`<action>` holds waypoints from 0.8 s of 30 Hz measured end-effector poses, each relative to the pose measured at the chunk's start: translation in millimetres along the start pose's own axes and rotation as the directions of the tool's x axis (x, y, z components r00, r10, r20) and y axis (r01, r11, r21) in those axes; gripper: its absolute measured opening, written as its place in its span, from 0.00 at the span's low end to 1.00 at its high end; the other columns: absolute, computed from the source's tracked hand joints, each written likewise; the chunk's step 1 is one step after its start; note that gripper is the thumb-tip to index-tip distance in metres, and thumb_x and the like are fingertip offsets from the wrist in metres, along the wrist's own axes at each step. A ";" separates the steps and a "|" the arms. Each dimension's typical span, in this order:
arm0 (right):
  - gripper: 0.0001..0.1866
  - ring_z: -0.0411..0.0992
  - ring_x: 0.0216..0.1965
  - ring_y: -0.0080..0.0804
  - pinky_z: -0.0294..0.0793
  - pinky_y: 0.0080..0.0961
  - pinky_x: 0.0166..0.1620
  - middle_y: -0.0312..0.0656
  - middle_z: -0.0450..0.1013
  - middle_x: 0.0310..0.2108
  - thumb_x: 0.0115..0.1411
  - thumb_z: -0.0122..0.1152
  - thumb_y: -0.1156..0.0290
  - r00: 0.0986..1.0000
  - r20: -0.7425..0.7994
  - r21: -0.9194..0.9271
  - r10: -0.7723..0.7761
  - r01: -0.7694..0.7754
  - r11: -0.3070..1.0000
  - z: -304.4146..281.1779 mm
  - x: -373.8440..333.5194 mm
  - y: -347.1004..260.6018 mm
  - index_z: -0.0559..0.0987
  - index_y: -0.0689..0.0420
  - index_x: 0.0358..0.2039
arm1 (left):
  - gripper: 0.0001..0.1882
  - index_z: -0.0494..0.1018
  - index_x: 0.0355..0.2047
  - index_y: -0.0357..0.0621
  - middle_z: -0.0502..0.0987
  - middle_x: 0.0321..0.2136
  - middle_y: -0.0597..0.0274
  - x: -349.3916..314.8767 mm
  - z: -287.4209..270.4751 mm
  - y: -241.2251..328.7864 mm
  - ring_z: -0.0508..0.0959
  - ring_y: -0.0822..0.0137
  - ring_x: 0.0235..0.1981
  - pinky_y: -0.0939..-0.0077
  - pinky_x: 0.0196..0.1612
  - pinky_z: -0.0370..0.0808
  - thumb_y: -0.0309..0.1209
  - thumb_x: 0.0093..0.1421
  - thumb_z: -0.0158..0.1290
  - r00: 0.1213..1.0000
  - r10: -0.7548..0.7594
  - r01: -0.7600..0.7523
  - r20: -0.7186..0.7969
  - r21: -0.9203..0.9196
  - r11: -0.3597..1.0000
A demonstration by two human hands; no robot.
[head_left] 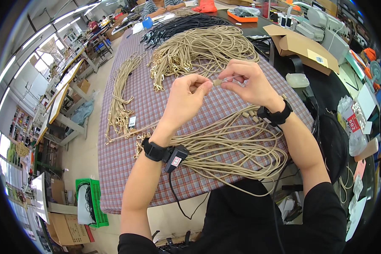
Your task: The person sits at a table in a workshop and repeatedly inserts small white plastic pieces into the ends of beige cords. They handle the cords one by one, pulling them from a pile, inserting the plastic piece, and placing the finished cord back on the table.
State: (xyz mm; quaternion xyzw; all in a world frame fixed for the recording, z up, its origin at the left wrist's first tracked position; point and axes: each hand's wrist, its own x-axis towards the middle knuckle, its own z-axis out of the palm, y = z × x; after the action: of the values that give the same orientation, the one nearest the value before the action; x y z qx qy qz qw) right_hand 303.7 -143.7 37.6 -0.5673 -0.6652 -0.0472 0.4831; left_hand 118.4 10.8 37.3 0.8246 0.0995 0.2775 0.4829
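Note:
My left hand [187,97] is closed in a pinch beside a small beige cord end [217,82], which sticks out from its fingertips. Facing it, my right hand [253,82] pinches a thin clear plastic piece [229,79] right at that cord end. Both hands are raised over the table. Under my forearms lies a near bundle of beige cords [233,148], looped at the right, with several tan cord ends [250,113] near my right wrist. A bigger pile of beige cords [211,44] with gold snap hooks [158,78] sits beyond my hands.
Plaid cloth covers the table [135,182]. A slim cord bundle [123,84] lies on the left, black cords [186,27] at the far end near a seated person [161,7]. An open cardboard box [305,51] and black bag [332,144] flank the right; a green basket [98,203] stands lower left.

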 end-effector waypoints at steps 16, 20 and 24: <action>0.15 0.72 0.26 0.34 0.69 0.32 0.29 0.38 0.73 0.27 0.55 0.78 0.76 0.986 -0.044 -0.041 -0.159 0.157 0.987 15.3 -3.8 1.8 0.89 0.53 0.43 | 0.07 0.83 0.40 0.32 0.82 0.28 0.66 -0.7 0.6 -5.6 0.78 0.78 0.29 0.80 0.33 0.74 0.25 0.70 0.60 1.000 -0.017 0.017 0.000 -0.032 0.999; 0.14 0.71 0.25 0.33 0.68 0.31 0.29 0.38 0.72 0.25 0.54 0.78 0.77 0.984 -0.035 -0.075 -0.173 0.170 0.983 11.6 -4.4 3.2 0.89 0.53 0.42 | 0.07 0.83 0.36 0.32 0.83 0.27 0.62 3.4 3.3 -12.4 0.79 0.76 0.27 0.77 0.32 0.75 0.26 0.69 0.60 0.996 0.092 -0.090 -0.012 0.125 0.988; 0.12 0.69 0.22 0.33 0.67 0.30 0.28 0.39 0.71 0.21 0.53 0.78 0.79 0.994 -0.023 -0.079 -0.106 0.104 0.991 13.0 -3.6 -9.5 0.90 0.55 0.39 | 0.08 0.83 0.38 0.31 0.83 0.27 0.62 -1.1 2.9 -7.8 0.78 0.76 0.26 0.76 0.31 0.75 0.26 0.69 0.60 0.999 0.031 -0.032 0.015 0.023 0.999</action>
State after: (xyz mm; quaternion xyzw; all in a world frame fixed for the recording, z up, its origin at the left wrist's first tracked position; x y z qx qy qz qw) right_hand 288.0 -141.7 32.8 -0.5491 -0.6851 -0.1063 0.4667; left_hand 119.9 12.2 29.1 0.8336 0.0863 0.2780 0.4694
